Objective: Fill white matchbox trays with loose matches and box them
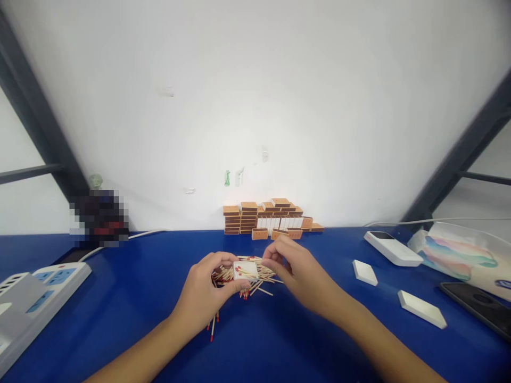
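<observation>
Between the thumb and fingers of my left hand [207, 282] is a small white matchbox tray [245, 270], with a few red-tipped matches lying in it. Just right of the tray, my right hand [290, 266] is closed in a pinch over the matches; what its fingertips hold, if anything, is too small to make out. A loose heap of matches [263, 274] spreads on the blue table under and behind the tray, partly hidden by both hands. Several stray matches [213, 330] lie in front of my left hand.
Stacked matchboxes [239, 221] stand against the white wall. At the right lie two white tray-like pieces [364, 272], a white device [393, 249], a tissue pack [463, 255] and a dark phone [479, 306]. A power strip [59, 282] sits at the left.
</observation>
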`<action>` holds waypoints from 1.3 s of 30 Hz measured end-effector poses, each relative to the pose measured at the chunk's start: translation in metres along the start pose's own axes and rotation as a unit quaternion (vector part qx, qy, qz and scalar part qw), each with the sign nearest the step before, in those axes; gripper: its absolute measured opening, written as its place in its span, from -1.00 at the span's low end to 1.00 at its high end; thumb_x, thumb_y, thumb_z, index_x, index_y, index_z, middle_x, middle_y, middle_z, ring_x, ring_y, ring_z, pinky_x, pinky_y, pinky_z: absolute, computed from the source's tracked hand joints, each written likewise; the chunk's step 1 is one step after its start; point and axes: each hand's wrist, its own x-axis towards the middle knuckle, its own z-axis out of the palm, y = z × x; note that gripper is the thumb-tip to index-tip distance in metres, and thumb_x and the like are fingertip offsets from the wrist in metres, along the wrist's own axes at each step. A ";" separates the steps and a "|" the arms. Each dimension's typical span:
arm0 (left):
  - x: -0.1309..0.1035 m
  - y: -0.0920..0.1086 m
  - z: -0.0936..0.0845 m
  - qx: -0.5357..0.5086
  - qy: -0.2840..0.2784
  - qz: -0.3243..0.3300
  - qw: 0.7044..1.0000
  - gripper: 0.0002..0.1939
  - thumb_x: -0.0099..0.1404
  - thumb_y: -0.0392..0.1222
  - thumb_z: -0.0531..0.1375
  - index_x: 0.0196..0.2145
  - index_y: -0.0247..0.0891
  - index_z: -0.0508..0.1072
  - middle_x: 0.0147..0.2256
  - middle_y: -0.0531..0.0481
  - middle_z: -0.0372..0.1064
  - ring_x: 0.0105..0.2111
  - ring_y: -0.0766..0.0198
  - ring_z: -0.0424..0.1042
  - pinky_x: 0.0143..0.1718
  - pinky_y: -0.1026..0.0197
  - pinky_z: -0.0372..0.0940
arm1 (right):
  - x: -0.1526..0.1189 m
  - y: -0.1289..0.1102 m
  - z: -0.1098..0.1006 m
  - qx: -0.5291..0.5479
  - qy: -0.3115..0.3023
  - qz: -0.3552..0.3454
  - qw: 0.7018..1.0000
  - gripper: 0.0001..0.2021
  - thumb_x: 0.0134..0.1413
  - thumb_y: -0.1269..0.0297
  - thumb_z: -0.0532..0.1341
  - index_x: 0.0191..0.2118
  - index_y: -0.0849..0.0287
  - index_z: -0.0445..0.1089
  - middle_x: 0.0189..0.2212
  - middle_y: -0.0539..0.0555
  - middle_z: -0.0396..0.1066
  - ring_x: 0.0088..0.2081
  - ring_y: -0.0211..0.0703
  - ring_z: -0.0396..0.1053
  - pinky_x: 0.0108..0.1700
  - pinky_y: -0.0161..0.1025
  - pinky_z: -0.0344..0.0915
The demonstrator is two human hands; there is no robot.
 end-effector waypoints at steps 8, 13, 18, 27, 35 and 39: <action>-0.002 0.007 0.000 -0.031 -0.015 -0.021 0.999 -0.63 0.09 -0.10 0.54 -0.13 -0.09 0.63 -0.17 0.05 0.66 -0.21 0.11 0.64 -0.13 0.12 0.49 | -0.003 -0.011 0.014 0.082 -0.008 -0.012 0.997 -0.90 0.39 0.35 0.23 -0.24 0.09 0.43 -0.30 0.00 0.35 -0.36 -0.22 0.26 -0.32 -0.25 0.20; -0.007 0.010 0.005 -0.146 -0.062 -0.066 0.985 -0.62 0.11 -0.09 0.54 -0.11 -0.12 0.62 -0.18 0.01 0.68 -0.15 0.05 0.67 -0.07 0.11 0.51 | -0.004 -0.013 0.015 0.076 -0.011 -0.002 0.997 -0.89 0.39 0.35 0.23 -0.24 0.09 0.42 -0.28 0.01 0.36 -0.34 -0.21 0.28 -0.31 -0.26 0.22; -0.010 0.013 0.008 -0.142 -0.057 -0.060 0.986 -0.55 0.05 -0.05 0.58 -0.11 -0.13 0.63 -0.13 -0.04 0.68 -0.08 0.00 0.66 0.03 0.07 0.51 | -0.003 -0.013 0.013 0.087 -0.007 0.005 0.996 -0.90 0.38 0.35 0.24 -0.25 0.09 0.42 -0.29 0.00 0.37 -0.34 -0.21 0.29 -0.31 -0.26 0.22; -0.012 0.017 0.006 -0.124 -0.039 -0.049 0.990 -0.56 0.05 -0.06 0.57 -0.12 -0.16 0.64 -0.13 -0.08 0.67 -0.10 -0.02 0.66 0.02 0.07 0.51 | -0.003 -0.019 0.013 0.104 -0.001 0.007 0.995 -0.90 0.38 0.31 0.25 -0.23 0.10 0.45 -0.30 0.01 0.39 -0.33 -0.20 0.32 -0.28 -0.24 0.26; -0.014 0.023 0.002 -0.077 -0.023 -0.016 0.997 -0.63 0.10 -0.08 0.55 -0.13 -0.12 0.65 -0.17 -0.02 0.66 -0.15 0.05 0.65 -0.07 0.09 0.52 | -0.004 -0.019 0.017 0.122 -0.010 0.008 0.992 -0.89 0.37 0.29 0.25 -0.26 0.11 0.45 -0.28 0.03 0.40 -0.32 -0.20 0.34 -0.28 -0.23 0.29; -0.012 0.024 0.001 -0.061 -0.025 -0.020 0.998 -0.65 0.14 -0.09 0.52 -0.12 -0.15 0.63 -0.19 -0.02 0.67 -0.17 0.05 0.65 -0.08 0.09 0.51 | -0.004 -0.020 0.016 0.119 -0.008 0.003 0.993 -0.88 0.38 0.29 0.25 -0.26 0.11 0.46 -0.28 0.03 0.40 -0.32 -0.20 0.35 -0.28 -0.24 0.29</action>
